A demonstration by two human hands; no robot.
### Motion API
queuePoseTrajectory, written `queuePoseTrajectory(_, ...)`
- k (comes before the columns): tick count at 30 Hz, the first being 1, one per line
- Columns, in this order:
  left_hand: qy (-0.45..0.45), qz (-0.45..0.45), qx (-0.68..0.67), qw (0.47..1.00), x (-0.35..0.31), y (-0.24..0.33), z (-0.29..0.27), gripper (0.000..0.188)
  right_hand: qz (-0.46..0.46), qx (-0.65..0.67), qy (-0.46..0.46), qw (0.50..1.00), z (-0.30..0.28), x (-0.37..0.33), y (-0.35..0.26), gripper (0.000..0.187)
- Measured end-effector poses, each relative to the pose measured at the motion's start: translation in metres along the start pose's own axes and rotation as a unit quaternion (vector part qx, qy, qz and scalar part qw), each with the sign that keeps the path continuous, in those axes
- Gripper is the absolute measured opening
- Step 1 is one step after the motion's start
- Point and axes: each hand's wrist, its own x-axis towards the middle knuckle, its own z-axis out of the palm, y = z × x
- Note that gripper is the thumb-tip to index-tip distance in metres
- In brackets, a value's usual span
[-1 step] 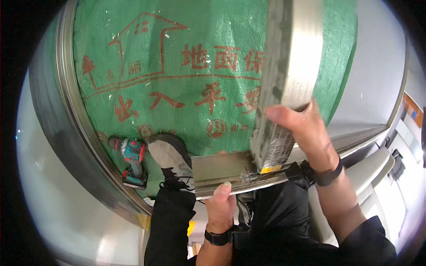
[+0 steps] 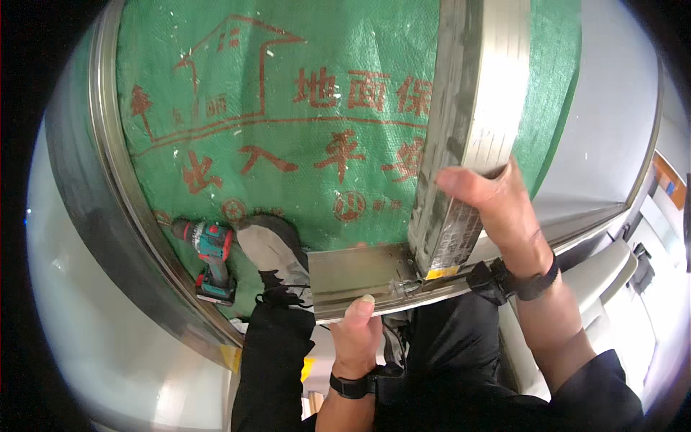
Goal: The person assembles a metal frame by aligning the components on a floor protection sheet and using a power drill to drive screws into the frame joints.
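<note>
While both hands stay on the metal, very little shifts between the last look and this one. Long metal bar (image 2: 461,129), my landmark, sits a touch farther right against the green sheet (image 2: 288,194) behind it; part of that slip may be the head camera's own drift. Grips look unchanged.

Right hand (image 2: 504,205), on the bar's lower part: thumb laid over its face, palm wrapped on its right side. Fingers hidden behind the bar, so how hard they press I cannot tell. Left hand (image 2: 358,338), left of and nearer the body than the bar's foot: pinches a short metal plate (image 2: 353,270), thumb on the near lip, fingers mostly out of sight.

Plate extends left from the bar's foot, its near rail passing just below that foot. Yellow tag (image 2: 441,273) at the bar's lower end. Shiny scrap (image 2: 407,286) just left of the foot, too small to identify. Whether bar and plate are joined: cannot tell.

Power drill (image 2: 209,241), teal and red, lies well left of the bar, in neither hand; shoe (image 2: 266,248) between drill and bar.

Reading: so small a change suggests steadying or fine positioning, with no regrip.
</note>
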Motion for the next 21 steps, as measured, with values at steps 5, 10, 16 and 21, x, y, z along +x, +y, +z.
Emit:
queuePoseTrajectory(5, -0.011, -0.011, 0.040, 0.999, 0.002, 0.002, -0.003, 0.075, 0.009, -0.023, 0.017, 1.000, 0.010, -0.002, -0.005, 0.041)
queuePoseTrajectory(10, -0.005, -0.011, 0.011, 1.000, 0.002, 0.001, 0.005, 0.073, 0.019, -0.032, 0.002, 0.999, 0.020, -0.001, -0.009, 0.039)
queuePoseTrajectory(16, -0.010, 0.018, -0.005, 1.000, 0.003, 0.000, 0.006, 0.068, -0.001, -0.028, 0.008, 1.000, 0.020, -0.002, -0.002, 0.045)
queuePoseTrajectory(21, 0.005, 0.004, 0.002, 1.000, 0.002, 0.004, 0.012, 0.062, 0.011, -0.037, 0.001, 0.999, 0.021, -0.001, -0.004, 0.047)
